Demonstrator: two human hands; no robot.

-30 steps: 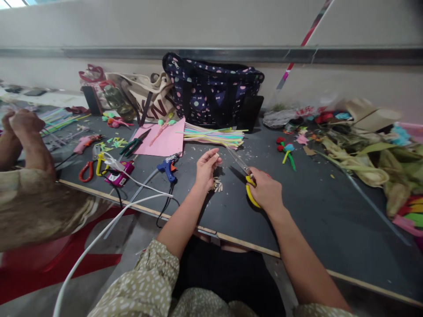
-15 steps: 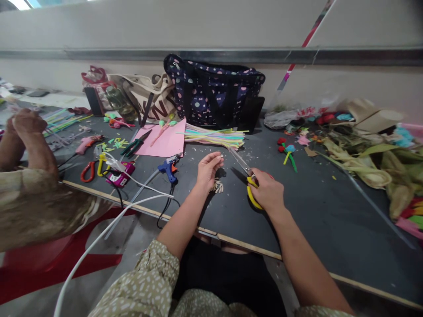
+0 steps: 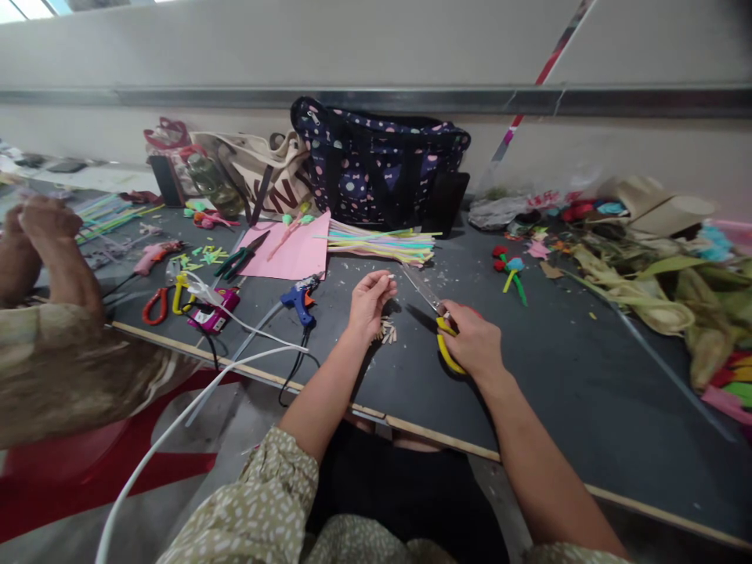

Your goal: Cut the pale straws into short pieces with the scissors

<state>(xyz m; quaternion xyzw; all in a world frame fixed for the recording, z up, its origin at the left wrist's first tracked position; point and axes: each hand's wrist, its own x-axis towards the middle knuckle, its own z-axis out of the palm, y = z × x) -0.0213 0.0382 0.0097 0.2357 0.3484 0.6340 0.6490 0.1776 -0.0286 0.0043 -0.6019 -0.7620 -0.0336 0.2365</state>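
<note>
My left hand is closed in a pinch over the table, with a tiny whitish piece showing at the fingertips. What kind of piece it is, I cannot make out. A pair of scissors with yellow handles is gripped in my right hand. Its blades point up and left, close to the left fingertips but apart from them. Under my left wrist lies a small pile of pale cut pieces, partly hidden by the hand. Beyond both hands is a bundle of pastel strips.
A blue glue gun, a pink sheet with dark-handled pliers, and a magenta box with white cables lie left. Bags stand behind. Pipe-cleaner flowers and dried husks are right. A co-worker's hands are far left.
The scissors and my right hand have shifted slightly left, and the blades look closer together. My left hand stays nearly in place, still pinching.
</note>
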